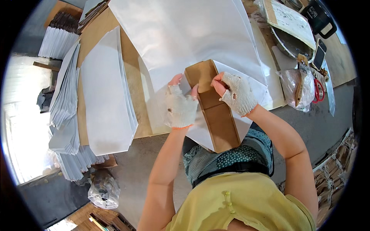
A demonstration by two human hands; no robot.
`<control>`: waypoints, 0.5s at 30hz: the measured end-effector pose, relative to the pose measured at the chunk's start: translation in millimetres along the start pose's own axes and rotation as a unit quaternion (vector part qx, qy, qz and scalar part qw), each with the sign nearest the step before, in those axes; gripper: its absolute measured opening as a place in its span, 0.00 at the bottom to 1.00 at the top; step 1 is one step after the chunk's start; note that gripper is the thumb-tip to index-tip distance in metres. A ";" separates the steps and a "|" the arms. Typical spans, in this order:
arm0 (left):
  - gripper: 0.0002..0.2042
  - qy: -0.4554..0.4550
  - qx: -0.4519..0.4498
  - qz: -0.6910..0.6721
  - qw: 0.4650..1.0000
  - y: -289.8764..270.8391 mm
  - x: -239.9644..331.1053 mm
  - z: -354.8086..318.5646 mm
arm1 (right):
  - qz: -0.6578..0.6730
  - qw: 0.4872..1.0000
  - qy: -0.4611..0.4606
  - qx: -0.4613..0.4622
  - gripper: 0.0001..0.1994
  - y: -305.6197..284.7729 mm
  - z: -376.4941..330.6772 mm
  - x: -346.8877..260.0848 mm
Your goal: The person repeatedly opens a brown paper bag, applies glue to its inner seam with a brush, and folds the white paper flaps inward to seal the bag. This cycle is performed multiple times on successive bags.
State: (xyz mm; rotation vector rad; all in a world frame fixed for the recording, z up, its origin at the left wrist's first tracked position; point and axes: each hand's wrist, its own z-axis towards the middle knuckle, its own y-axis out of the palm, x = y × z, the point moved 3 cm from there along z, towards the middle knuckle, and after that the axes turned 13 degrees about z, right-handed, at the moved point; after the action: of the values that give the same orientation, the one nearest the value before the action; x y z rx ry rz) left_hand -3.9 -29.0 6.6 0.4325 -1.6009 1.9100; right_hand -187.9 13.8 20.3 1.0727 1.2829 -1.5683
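Observation:
A long brown cardboard piece (221, 119) with a crosswise crease lies over a white paper sheet (206, 129) at the table's front edge, its near end reaching my lap. My left hand (180, 106), in a white fingerless work glove, rests at the board's left edge. Its thumb touches that edge, and a finger stretches apart from it over the paper. At the board's upper right edge is my right hand (237, 92), gloved alike, with fingers curled and pressed together. Whatever they pinch is hidden. Large white sheets (192, 34) lie beyond the board.
Left on the table (143, 125) lies a stack of cut white sheets (106, 96); fanned paper stacks (65, 96) line its left edge. At right are a bowl (287, 48), black mug (318, 17), phone (319, 54), brush (299, 84), red-handled scissors (318, 91) and long metal blade (330, 92).

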 end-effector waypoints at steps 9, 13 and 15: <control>0.29 0.045 -0.004 -0.040 0.998 -1.2 -8.5 -0.8 | 0.045 0.998 0.045 -0.020 0.10 25.9 3.3 19.3; 0.28 0.092 0.047 0.030 0.994 2.5 7.5 0.4 | 0.083 0.996 0.022 0.038 0.10 32.9 5.1 14.3; 0.27 0.084 0.063 0.054 0.993 4.7 7.1 0.0 | 0.078 0.996 0.019 0.037 0.10 30.5 3.1 8.5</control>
State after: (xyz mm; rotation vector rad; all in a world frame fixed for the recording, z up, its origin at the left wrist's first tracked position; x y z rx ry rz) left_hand -12.3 -27.7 7.1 0.2324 -1.4256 2.0763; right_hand -161.9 5.8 3.9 1.2247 1.1432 -1.4940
